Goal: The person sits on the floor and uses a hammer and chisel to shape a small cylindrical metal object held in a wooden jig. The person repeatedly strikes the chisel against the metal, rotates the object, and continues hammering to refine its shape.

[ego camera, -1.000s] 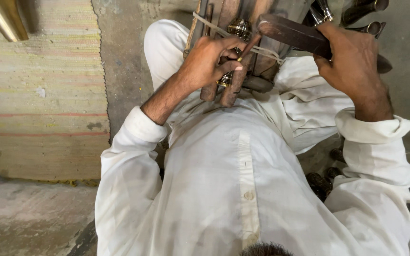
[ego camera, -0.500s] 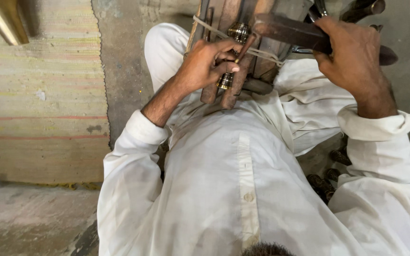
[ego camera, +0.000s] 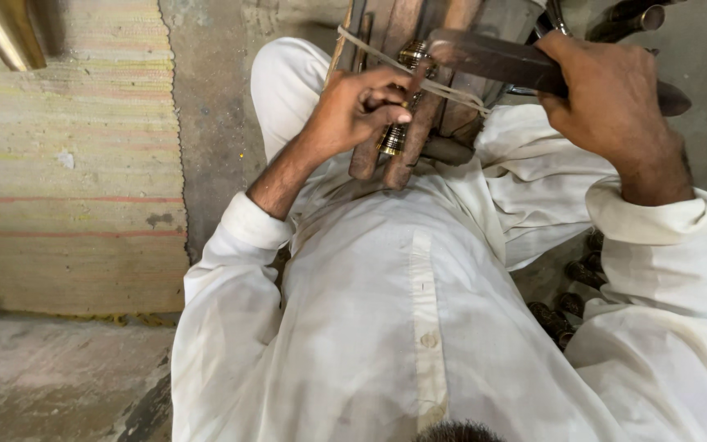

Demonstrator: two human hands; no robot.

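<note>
I sit on the floor in white clothes with a wooden clamp [ego camera: 419, 131] of long sticks between my legs. A small brass piece [ego camera: 393, 139] sits gripped between the sticks, and a light cord [ego camera: 443, 86] is wound across them. My left hand [ego camera: 353, 110] is closed on the sticks right beside the brass piece, fingers curled over it. My right hand [ego camera: 611, 102] grips a long dark flat metal tool [ego camera: 501, 61] that lies across the top of the clamp.
A striped woven mat [ego camera: 75, 180] covers the floor on the left, with a shiny brass object [ego camera: 6, 29] at the top left corner. Several small dark cylindrical pieces [ego camera: 570, 290] lie on the floor by my right side. Bare concrete lies beyond.
My right hand with the dark tool has shifted slightly forward and to the left across the clamp. My left hand has stayed on the sticks with small finger movement.
</note>
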